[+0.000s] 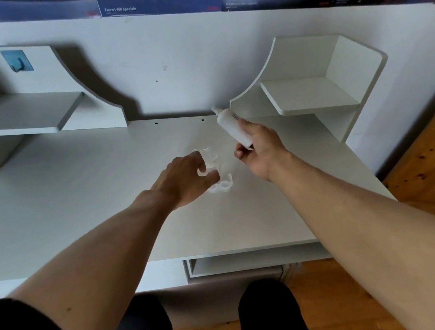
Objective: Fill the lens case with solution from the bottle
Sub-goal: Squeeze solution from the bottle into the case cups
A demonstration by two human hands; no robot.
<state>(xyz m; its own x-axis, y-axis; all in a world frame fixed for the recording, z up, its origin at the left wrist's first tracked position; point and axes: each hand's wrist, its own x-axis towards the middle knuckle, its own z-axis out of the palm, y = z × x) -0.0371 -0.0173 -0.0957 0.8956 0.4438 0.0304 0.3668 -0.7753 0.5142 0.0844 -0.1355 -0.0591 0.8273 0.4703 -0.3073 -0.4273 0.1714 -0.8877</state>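
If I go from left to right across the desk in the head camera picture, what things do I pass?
Left shelf → left hand → lens case → right hand holding the bottle → right shelf.

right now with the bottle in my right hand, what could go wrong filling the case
1. The lens case is clear on a white desk, so its wells are hard to see. A pour could miss.
2. The left hand covers part of the case. Solution may land on fingers, or the hand may nudge the case.
3. The right hand holds the bottle with its nozzle pointing away. Squeezing while swinging it over could squirt early.
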